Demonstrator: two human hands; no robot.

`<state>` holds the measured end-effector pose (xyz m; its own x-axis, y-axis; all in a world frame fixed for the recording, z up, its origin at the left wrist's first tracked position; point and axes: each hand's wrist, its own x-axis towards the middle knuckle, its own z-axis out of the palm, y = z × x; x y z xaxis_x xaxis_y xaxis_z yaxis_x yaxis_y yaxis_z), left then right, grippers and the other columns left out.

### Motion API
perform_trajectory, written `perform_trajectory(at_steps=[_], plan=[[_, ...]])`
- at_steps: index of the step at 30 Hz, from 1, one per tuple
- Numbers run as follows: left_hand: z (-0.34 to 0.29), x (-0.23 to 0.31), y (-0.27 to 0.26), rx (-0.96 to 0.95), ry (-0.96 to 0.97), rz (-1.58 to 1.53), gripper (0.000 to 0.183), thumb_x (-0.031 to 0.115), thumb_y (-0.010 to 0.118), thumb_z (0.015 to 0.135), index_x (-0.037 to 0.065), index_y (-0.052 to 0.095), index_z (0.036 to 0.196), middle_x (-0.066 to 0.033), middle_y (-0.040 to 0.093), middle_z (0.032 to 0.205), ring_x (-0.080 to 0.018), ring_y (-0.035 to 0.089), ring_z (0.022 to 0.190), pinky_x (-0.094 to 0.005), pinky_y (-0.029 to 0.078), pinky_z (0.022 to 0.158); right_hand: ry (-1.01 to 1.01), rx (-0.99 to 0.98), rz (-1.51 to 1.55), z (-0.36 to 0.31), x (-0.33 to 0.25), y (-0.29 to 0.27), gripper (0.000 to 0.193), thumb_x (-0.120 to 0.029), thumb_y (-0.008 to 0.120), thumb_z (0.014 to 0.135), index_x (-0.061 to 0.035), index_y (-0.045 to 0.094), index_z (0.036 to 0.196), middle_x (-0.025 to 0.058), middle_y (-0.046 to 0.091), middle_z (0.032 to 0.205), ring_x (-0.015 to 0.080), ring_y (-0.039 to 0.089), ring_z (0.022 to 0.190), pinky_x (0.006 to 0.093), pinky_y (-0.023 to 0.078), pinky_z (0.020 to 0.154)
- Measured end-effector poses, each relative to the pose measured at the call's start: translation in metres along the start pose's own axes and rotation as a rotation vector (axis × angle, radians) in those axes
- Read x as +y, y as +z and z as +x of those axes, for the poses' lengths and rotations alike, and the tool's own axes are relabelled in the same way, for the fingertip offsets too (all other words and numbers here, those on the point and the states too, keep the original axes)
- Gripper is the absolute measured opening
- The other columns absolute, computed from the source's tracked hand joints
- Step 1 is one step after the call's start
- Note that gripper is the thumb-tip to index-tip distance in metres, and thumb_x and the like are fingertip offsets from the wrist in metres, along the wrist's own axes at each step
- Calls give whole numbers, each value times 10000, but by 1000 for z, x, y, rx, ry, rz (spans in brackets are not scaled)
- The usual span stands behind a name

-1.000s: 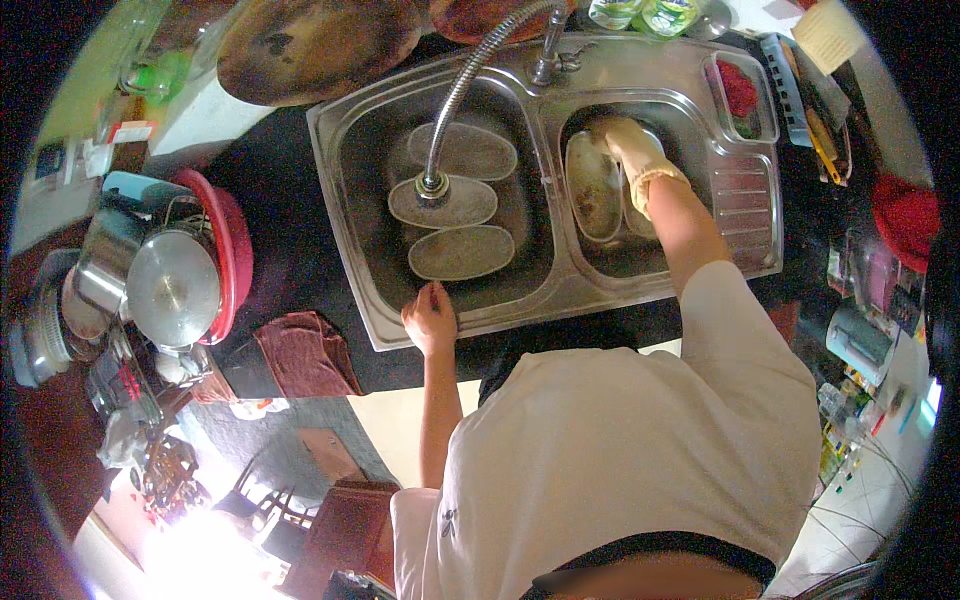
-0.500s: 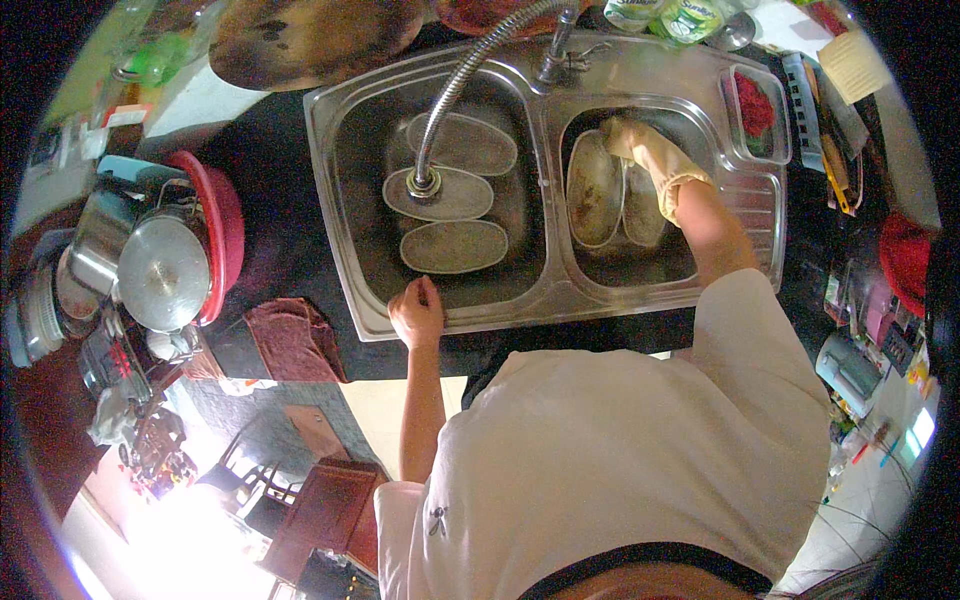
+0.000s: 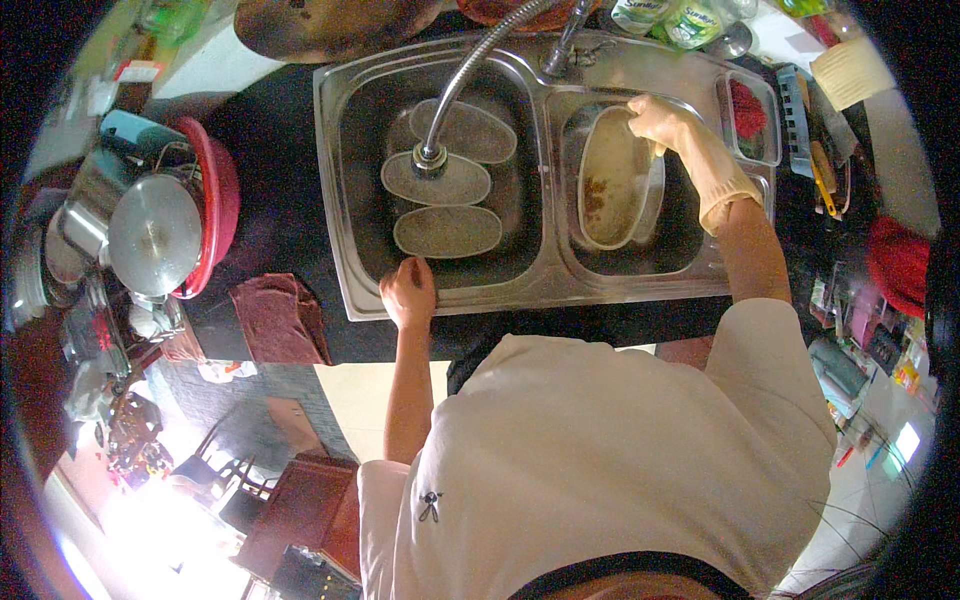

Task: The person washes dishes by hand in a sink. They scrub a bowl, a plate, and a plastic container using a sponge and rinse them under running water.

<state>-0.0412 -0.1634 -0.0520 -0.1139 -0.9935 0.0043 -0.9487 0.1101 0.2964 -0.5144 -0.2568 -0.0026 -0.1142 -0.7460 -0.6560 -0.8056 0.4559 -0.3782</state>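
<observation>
My right hand (image 3: 662, 122) wears a pale yellow rubber glove. Its fingers are closed on the far end of a shallow oval dish (image 3: 612, 185), which stands tilted in the right sink basin. Brown stains mark the lower part of that dish. Behind it shows the edge of another oval dish (image 3: 652, 205). My left hand (image 3: 410, 290) is bare and curled into a fist at the front rim of the left basin, with nothing visible in it. Beyond it, several grey oval dishes (image 3: 447, 232) lie in the left basin, under the hanging flexible faucet hose (image 3: 462, 88).
A metal double sink (image 3: 548, 290) has a clear box (image 3: 750, 118) with a red scrubber at its right. Dish soap pouches (image 3: 692, 22) stand behind. Pots (image 3: 155, 235) and a red basin (image 3: 222, 200) are at the left, near a brown cloth (image 3: 278, 318).
My gloved right hand has raised the stained oval dish, tilting its inside more into sight. My left hand stays by the front rim. The whole view has shifted slightly.
</observation>
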Motion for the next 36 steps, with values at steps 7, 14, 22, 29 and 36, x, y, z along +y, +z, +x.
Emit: perform_trajectory(at_steps=[7, 14, 22, 29, 36], plan=[[0, -2, 2, -13, -4, -35, 254, 258, 516, 884, 43, 613, 789, -139, 623, 682, -326, 595, 665, -430, 440, 704, 74, -46, 30, -5, -16, -14, 610, -161, 563, 770, 16, 405, 1332, 194, 568, 1207, 303, 636, 851, 367, 541, 614], [-3, -7, 5, 90, -34, -199, 149, 179, 529, 869, 53, 593, 916, -129, 624, 720, -335, 599, 715, -428, 440, 757, -52, -9, 233, -16, -91, 14, 182, -124, 575, 713, 20, 578, 824, 112, 585, 673, 227, 574, 479, 353, 449, 362], [-4, -8, 8, 192, -75, -298, 182, 134, 533, 841, 38, 539, 996, -139, 627, 887, -353, 579, 825, -441, 433, 786, -286, -210, -378, 28, -162, 75, 222, -149, 535, 781, 18, 597, 914, 157, 638, 678, 236, 650, 562, 352, 509, 474], [-6, -9, 1, 216, -58, -259, 102, 103, 541, 849, 42, 549, 931, -93, 605, 783, -278, 591, 730, -398, 445, 727, -134, -241, -162, 104, -193, 150, 387, -347, 487, 880, -53, 579, 1114, 123, 682, 963, 260, 663, 766, 368, 529, 678], [11, 8, -1, 196, 17, -296, 103, 108, 563, 842, 43, 562, 922, -80, 602, 746, -262, 595, 699, -385, 446, 713, -343, 272, 559, 196, -155, 204, 254, -190, 504, 905, -30, 631, 1056, 163, 662, 997, 256, 623, 856, 366, 491, 757]])
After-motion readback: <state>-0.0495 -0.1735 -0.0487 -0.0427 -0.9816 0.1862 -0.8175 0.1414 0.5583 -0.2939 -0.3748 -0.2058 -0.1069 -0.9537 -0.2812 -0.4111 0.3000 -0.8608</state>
